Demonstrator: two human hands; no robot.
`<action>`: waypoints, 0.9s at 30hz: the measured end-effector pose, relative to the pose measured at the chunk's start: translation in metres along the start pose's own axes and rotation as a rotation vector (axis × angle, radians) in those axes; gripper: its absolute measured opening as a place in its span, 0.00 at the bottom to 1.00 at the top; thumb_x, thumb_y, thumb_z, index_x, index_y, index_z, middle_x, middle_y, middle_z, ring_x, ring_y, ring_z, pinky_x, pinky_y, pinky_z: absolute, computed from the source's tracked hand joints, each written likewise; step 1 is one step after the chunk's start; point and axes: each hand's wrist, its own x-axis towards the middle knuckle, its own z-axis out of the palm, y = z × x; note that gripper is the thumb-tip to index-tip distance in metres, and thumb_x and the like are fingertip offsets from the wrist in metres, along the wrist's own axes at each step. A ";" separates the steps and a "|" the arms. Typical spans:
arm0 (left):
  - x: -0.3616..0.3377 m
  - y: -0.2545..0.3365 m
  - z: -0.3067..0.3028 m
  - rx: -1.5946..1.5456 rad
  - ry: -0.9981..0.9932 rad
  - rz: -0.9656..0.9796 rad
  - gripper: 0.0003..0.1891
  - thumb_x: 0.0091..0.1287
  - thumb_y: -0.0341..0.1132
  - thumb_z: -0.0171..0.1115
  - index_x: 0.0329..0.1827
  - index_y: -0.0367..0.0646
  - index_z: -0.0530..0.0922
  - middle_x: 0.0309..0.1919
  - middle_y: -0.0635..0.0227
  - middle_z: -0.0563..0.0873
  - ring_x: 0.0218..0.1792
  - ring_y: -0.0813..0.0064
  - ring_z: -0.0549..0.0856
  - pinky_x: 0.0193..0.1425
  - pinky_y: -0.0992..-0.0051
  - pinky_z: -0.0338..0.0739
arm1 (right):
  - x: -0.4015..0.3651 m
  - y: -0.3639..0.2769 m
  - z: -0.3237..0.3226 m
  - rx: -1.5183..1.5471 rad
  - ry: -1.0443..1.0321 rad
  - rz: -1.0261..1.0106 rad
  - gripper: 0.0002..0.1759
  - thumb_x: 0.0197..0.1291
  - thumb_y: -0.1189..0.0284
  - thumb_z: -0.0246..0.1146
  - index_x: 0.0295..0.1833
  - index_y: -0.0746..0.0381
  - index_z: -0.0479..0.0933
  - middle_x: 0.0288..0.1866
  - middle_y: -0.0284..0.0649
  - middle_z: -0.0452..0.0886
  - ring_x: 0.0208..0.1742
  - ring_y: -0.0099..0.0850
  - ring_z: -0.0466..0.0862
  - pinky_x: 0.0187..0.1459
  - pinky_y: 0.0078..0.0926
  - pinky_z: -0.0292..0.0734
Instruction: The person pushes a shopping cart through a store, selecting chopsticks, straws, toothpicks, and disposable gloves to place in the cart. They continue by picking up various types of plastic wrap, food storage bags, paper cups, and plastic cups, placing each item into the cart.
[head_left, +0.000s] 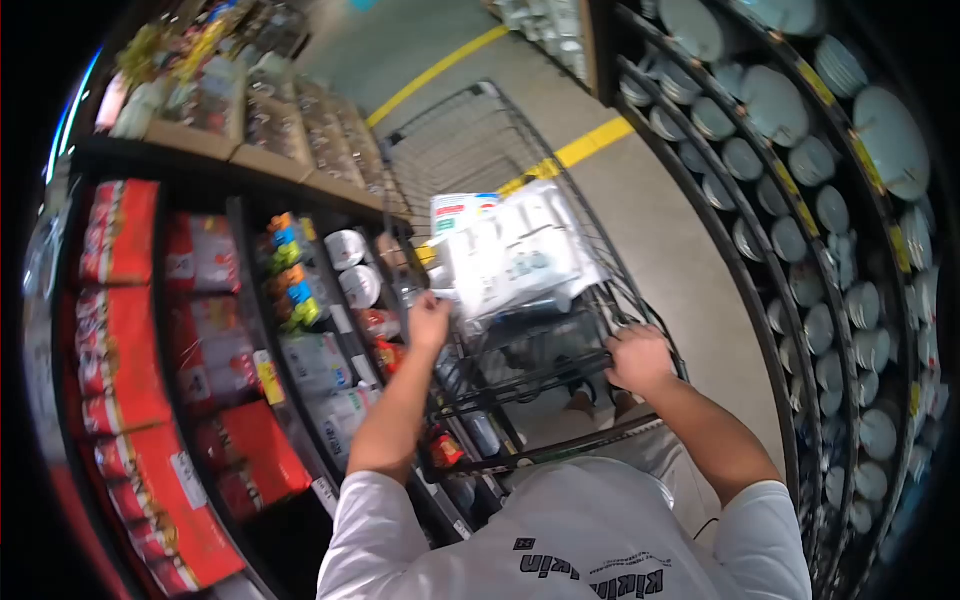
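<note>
A black wire shopping cart stands in front of me, with a white plastic-wrapped pack lying in its upper part. Behind that pack shows a white package with coloured print. My right hand is wrapped over the cart's right rim. At the cart's left side, my left hand is closed, its fingertips close to a small white edge by the pack. Whatever it pinches is too blurred to make out.
Shelves on the left hold red packages and small colourful items. Racks of white plates and bowls line the right side. Yellow floor tape crosses the grey floor ahead.
</note>
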 end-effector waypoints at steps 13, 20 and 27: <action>-0.309 0.002 -0.057 0.334 0.391 0.265 0.07 0.64 0.35 0.66 0.40 0.43 0.85 0.43 0.63 0.88 0.48 0.57 0.86 0.54 0.60 0.79 | 0.013 -0.010 0.008 -0.104 0.049 -0.049 0.14 0.41 0.63 0.74 0.34 0.58 0.87 0.35 0.40 0.85 0.43 0.42 0.85 0.48 0.43 0.78; -0.307 -0.002 -0.046 0.419 0.448 0.236 0.07 0.63 0.37 0.62 0.30 0.47 0.85 0.32 0.67 0.87 0.40 0.61 0.86 0.49 0.59 0.78 | 0.015 -0.010 0.001 -0.170 -0.017 -0.032 0.17 0.45 0.60 0.76 0.41 0.56 0.90 0.41 0.40 0.88 0.48 0.42 0.87 0.52 0.41 0.81; -0.310 -0.005 -0.054 0.499 0.193 0.253 0.12 0.67 0.42 0.64 0.44 0.45 0.86 0.47 0.62 0.86 0.49 0.58 0.86 0.56 0.59 0.78 | 0.012 -0.006 0.000 -0.178 0.013 -0.091 0.15 0.48 0.60 0.74 0.40 0.55 0.89 0.43 0.40 0.88 0.48 0.41 0.87 0.50 0.42 0.81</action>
